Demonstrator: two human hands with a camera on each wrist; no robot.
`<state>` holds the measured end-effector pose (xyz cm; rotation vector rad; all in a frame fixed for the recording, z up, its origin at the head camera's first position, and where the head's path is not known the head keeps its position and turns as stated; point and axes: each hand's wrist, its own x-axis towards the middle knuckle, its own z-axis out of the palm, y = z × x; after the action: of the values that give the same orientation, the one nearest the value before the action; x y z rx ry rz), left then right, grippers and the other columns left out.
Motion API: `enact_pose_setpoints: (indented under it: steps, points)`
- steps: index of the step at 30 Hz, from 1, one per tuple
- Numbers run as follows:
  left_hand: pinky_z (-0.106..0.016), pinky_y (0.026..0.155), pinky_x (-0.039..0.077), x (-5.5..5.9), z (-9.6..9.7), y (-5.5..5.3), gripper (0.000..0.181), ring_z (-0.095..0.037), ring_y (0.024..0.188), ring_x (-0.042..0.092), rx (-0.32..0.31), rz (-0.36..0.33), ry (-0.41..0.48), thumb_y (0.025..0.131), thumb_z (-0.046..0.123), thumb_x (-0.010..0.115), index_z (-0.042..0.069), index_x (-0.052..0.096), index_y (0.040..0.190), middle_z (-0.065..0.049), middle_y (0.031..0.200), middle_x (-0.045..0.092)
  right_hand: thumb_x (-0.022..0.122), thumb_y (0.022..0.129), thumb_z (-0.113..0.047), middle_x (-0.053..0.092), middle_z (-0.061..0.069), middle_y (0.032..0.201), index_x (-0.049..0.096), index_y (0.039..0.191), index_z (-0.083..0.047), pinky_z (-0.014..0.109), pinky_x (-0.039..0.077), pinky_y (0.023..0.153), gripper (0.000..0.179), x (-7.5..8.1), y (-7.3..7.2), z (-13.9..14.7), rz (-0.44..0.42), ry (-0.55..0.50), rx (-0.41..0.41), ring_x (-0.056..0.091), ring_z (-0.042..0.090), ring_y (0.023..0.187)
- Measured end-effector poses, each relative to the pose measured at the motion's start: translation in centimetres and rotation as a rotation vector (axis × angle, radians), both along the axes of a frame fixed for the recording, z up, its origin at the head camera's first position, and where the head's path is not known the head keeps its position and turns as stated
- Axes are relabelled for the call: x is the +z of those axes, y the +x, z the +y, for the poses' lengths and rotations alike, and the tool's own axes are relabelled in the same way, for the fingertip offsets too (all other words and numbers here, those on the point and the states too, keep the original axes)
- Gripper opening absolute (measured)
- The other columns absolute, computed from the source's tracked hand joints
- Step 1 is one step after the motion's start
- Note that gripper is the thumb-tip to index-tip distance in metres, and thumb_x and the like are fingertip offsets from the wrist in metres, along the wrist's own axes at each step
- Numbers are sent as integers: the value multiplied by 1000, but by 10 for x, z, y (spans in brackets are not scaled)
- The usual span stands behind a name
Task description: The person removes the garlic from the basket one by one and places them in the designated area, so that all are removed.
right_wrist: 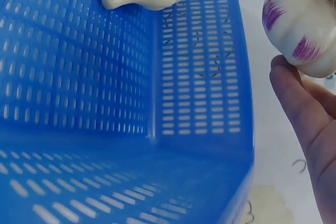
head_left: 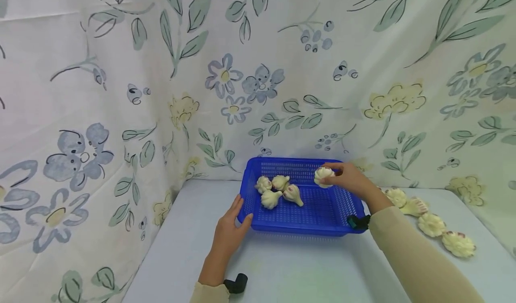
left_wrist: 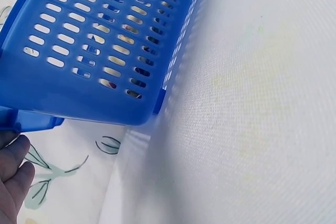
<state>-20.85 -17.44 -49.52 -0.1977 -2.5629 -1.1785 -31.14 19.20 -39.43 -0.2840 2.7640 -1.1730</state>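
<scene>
A blue perforated plastic basket [head_left: 298, 229] stands on the table, with several garlic bulbs [head_left: 271, 199] grouped in its left half. The right hand [head_left: 354, 182] pinches one white garlic bulb [head_left: 324, 177] between thumb and fingers, over the basket's right part near the back. Purple streaks mark that held bulb [right_wrist: 299, 30] in the right wrist view. At the basket's front left corner, the left hand [head_left: 230, 231] touches the rim, its fingers along the left side and its thumb near the front. Only fingertips [left_wrist: 20, 148] of it show in the left wrist view.
Several more garlic bulbs [head_left: 431, 224] lie in a slanting row on the white table [head_left: 282, 271], right of the basket and beside the right forearm. A floral cloth [head_left: 298, 70] hangs behind the table and along its left side.
</scene>
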Motion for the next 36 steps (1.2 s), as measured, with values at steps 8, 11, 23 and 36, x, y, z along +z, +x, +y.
enact_pose_setpoints:
  steps: [8, 11, 23, 36]
  points:
    - [-45, 112, 38, 0, -1, 1, 63, -21, 143, 38, -5, -11, 1, 95, 37, 64, 11, 44, 149, 3, 158, 34, 76, 80, -55, 61, 13, 116, 58, 137, -10, 37, 53, 80, 75, 0, 10, 12, 20, -12, -29, 56, 26, 96]
    - [-45, 112, 38, 0, -1, 1, 63, -22, 143, 38, -3, -8, -2, 96, 37, 63, 11, 43, 149, 0, 158, 35, 74, 79, -59, 62, 14, 121, 59, 137, -11, 35, 54, 80, 77, 1, 13, 18, 48, 3, -43, 58, 28, 100]
    - [-47, 112, 38, 1, 0, 3, 63, -23, 142, 40, -7, 9, 6, 96, 41, 62, 10, 45, 148, 0, 157, 37, 70, 84, -58, 51, 13, 145, 52, 143, -13, 27, 50, 66, 77, 11, 33, 43, 179, 27, -92, 54, 27, 98]
    - [-48, 111, 39, 2, 2, 3, 63, -24, 142, 40, 8, 10, -1, 95, 38, 64, 11, 45, 148, 3, 157, 36, 62, 89, -58, 62, 14, 113, 48, 147, -17, 26, 48, 57, 73, 4, 55, 82, 212, 20, -218, 51, 23, 90]
